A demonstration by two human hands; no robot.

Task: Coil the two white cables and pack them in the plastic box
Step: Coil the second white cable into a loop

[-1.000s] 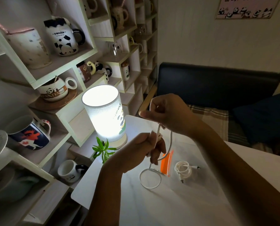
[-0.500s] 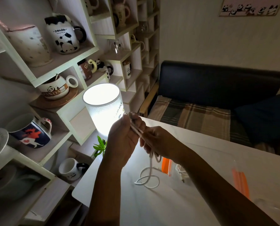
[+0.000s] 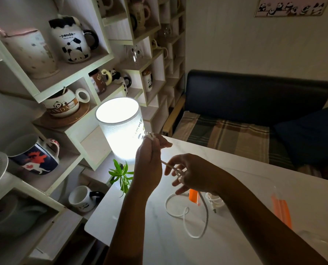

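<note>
2 hands, 2 white cables on the desk (image 3: 226, 251)

Left hand (image 3: 148, 165) pinches 1 cable (image 3: 186, 215); right hand (image 3: 192, 175) holds it, fingers spread; second cable (image 3: 214, 200) lies coiled.

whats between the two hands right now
In the head view, a taut stretch of white cable runs from the left hand to the right hand; nothing else lies there.

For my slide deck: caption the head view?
Both hands stretch a white cable over the table.
</note>
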